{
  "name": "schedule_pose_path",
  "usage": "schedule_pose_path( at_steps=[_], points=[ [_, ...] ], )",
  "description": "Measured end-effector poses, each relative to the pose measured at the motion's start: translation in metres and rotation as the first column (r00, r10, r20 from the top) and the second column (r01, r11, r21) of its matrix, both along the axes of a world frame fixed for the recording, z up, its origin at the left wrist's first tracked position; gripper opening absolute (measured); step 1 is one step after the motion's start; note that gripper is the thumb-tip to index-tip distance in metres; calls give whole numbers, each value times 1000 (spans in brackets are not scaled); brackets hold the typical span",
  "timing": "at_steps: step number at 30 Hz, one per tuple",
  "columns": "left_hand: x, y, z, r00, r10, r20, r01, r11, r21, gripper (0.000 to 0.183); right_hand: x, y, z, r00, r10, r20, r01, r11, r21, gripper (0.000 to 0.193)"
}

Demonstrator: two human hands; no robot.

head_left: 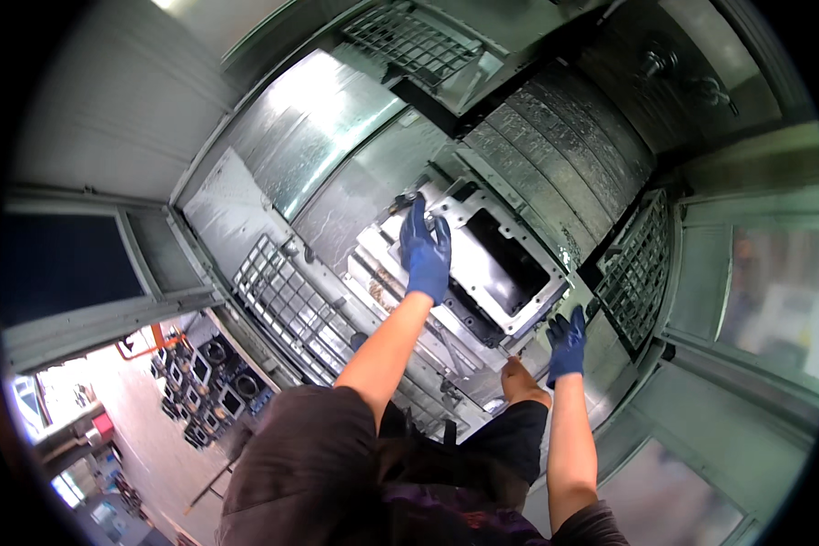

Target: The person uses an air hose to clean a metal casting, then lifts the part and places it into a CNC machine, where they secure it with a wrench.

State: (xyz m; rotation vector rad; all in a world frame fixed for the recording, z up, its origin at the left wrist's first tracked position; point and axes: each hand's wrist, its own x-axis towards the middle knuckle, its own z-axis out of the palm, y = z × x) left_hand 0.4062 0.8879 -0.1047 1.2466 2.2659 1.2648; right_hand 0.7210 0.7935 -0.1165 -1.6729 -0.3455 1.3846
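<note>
Left hand (425, 247) beside metal housing (484, 278)

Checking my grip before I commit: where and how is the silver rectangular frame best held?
I'd probably take the silver frame by its outer rim at both short ends, from above: its face lies upward, and the rim runs round a long dark opening. The left hand is near the far end, the right hand near the close one.

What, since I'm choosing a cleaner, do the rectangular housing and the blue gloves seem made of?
Rectangular housing: probably metal, smooth and silvery, judging by its bright sheen.
Blue gloves: perhaps coated fabric; darker shading toward the tips hints at it.
</note>
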Motion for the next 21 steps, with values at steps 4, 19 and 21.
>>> schedule_pose_path(
  at_steps=[4, 19, 21],
  points=[
    [16, 45, -37, 990, -36, -138, -22, 918, -395, 46, -59, 56, -1, 966, 213, 144, -169, 949, -267, 73],
    [35, 55, -48, 936, -130, -326, 3, 932, -363, 35, -84, 23, -43, 955, -282, -96, 287, 957, 43, 67],
    [36, 58, -41, 937, -138, -322, 6, 926, -378, 35, -83, 28, -26, 918, -331, -218, 342, 940, 15, 63]
  ],
)
